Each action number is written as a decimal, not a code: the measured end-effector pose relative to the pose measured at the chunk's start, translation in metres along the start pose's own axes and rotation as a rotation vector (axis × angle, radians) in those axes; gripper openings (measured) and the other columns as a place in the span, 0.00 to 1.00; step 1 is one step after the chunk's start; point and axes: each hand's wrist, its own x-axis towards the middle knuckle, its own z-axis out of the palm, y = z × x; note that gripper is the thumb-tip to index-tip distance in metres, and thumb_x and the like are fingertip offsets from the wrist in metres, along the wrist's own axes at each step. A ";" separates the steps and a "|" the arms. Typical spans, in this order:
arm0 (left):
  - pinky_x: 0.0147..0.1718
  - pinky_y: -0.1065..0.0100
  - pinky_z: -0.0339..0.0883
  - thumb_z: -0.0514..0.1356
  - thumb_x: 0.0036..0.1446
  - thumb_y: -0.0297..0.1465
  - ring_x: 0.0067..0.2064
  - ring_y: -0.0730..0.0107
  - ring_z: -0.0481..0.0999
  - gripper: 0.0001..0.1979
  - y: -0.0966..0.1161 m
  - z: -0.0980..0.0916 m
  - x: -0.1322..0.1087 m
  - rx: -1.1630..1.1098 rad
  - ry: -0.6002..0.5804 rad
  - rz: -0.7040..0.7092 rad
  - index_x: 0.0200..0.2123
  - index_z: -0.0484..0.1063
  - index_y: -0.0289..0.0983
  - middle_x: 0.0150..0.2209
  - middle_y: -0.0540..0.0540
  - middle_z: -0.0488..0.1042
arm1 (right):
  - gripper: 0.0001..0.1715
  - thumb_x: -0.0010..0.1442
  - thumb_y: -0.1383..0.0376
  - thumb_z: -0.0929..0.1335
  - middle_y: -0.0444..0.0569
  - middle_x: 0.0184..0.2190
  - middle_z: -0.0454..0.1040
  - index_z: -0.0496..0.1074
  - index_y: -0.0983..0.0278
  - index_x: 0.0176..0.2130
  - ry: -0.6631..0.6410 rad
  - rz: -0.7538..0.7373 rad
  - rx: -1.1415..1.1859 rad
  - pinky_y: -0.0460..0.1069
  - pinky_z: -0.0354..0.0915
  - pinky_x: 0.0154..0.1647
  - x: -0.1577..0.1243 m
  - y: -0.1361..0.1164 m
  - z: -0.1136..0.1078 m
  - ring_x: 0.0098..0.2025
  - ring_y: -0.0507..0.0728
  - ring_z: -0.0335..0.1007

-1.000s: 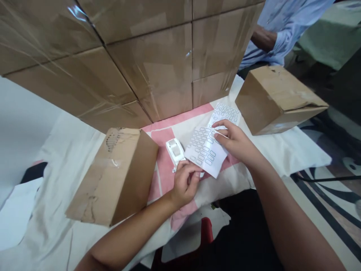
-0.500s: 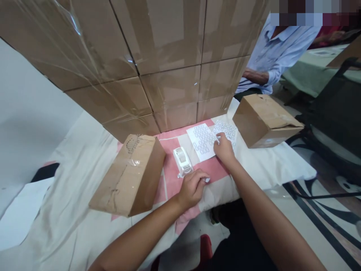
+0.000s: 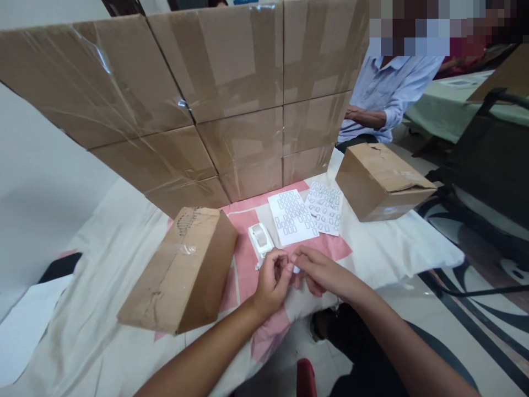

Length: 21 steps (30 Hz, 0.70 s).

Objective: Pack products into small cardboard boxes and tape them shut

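Note:
My left hand [image 3: 273, 278] and my right hand [image 3: 316, 269] meet near the table's front edge, fingers curled together around a small white piece [image 3: 296, 269] that I cannot make out. A white tape dispenser [image 3: 260, 240] sits just behind my left hand on the pink and white cloth [image 3: 339, 245]. Two white sticker sheets lie flat beyond it, one straight [image 3: 291, 216] and one slanted [image 3: 325, 208]; neither hand touches them.
A taped cardboard box [image 3: 182, 267] lies left of the dispenser and another box [image 3: 378, 179] at the right. A wall of stacked taped cartons [image 3: 215, 94] closes the back. A person in a light blue shirt [image 3: 390, 91] sits behind at the right.
My right hand let go of the sticker sheet, left it flat by the second sheet, and came back to join my left hand. The camera view lifted.

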 end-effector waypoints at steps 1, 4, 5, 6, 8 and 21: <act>0.31 0.72 0.63 0.56 0.70 0.34 0.31 0.75 0.68 0.06 0.000 0.000 0.000 0.000 -0.008 0.006 0.47 0.65 0.40 0.32 0.52 0.65 | 0.15 0.65 0.51 0.62 0.40 0.24 0.72 0.62 0.60 0.39 -0.034 0.001 0.130 0.45 0.47 0.16 -0.003 0.005 0.003 0.14 0.48 0.55; 0.30 0.72 0.61 0.58 0.68 0.34 0.30 0.75 0.65 0.07 0.000 0.000 0.000 0.021 -0.036 0.040 0.47 0.66 0.40 0.31 0.53 0.63 | 0.15 0.59 0.56 0.67 0.37 0.24 0.70 0.61 0.59 0.43 0.005 -0.061 0.364 0.43 0.42 0.15 -0.008 0.014 0.006 0.13 0.45 0.52; 0.30 0.71 0.61 0.59 0.68 0.35 0.30 0.75 0.65 0.08 -0.001 0.001 0.000 0.033 -0.045 0.056 0.46 0.66 0.40 0.30 0.53 0.63 | 0.17 0.57 0.58 0.68 0.36 0.24 0.69 0.61 0.60 0.43 0.013 -0.062 0.401 0.42 0.41 0.15 -0.009 0.015 0.006 0.13 0.44 0.50; 0.30 0.71 0.60 0.60 0.67 0.35 0.30 0.75 0.64 0.08 -0.002 0.002 0.000 0.044 -0.050 0.072 0.46 0.66 0.40 0.30 0.53 0.62 | 0.17 0.55 0.60 0.69 0.35 0.22 0.68 0.61 0.60 0.43 0.011 -0.061 0.422 0.42 0.39 0.15 -0.010 0.016 0.005 0.14 0.44 0.49; 0.30 0.71 0.60 0.61 0.67 0.34 0.30 0.74 0.64 0.08 -0.004 0.003 0.001 0.061 -0.041 0.102 0.46 0.66 0.40 0.30 0.53 0.62 | 0.17 0.55 0.61 0.69 0.33 0.20 0.64 0.61 0.61 0.42 0.023 -0.076 0.418 0.42 0.39 0.16 -0.009 0.015 0.003 0.14 0.44 0.48; 0.59 0.40 0.55 0.70 0.52 0.36 0.60 0.43 0.65 0.35 0.108 -0.090 0.018 1.213 0.398 0.406 0.61 0.63 0.46 0.57 0.38 0.68 | 0.17 0.59 0.70 0.63 0.44 0.44 0.70 0.60 0.58 0.48 0.226 -0.544 0.076 0.44 0.61 0.26 0.044 -0.047 0.039 0.27 0.48 0.65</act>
